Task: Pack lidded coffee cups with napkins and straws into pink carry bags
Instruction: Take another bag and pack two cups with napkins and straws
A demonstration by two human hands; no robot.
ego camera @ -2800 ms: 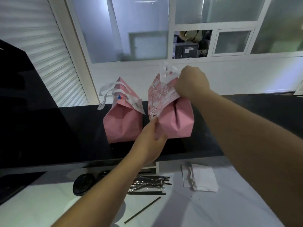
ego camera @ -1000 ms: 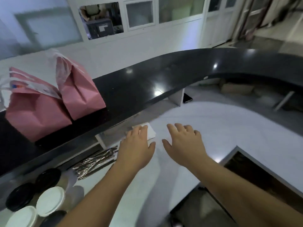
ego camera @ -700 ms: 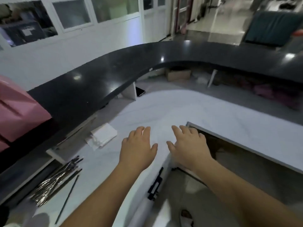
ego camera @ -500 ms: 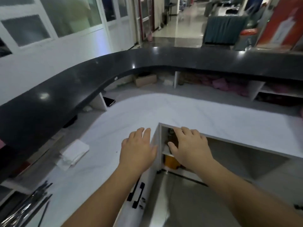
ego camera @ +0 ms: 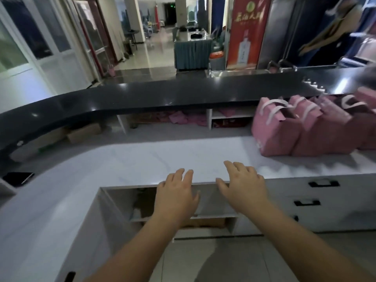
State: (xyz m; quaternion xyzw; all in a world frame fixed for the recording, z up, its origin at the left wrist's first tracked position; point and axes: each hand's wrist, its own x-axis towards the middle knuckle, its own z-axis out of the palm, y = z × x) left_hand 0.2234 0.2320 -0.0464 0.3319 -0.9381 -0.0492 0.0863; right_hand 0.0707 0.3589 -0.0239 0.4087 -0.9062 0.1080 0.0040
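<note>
Several pink carry bags (ego camera: 284, 129) with white handles stand in a row on the white counter (ego camera: 142, 159) at the right, well beyond my hands. My left hand (ego camera: 177, 196) and my right hand (ego camera: 244, 186) hover palm down with relaxed fingers over the counter's front edge, side by side, and hold nothing. No cups, napkins or straws are in view.
A raised black ledge (ego camera: 162, 94) curves along the back of the counter. Below my hands is an open cabinet (ego camera: 142, 204); drawers with black handles (ego camera: 323, 183) lie to the right. A dark phone (ego camera: 17, 178) rests at the far left. Cardboard boxes (ego camera: 83, 133) sit under the ledge.
My view has swung right, away from the two packed bags, cup lids, straws and napkins. Both hands let go of the bag and now hover empty; a row of pink bags came into view.
</note>
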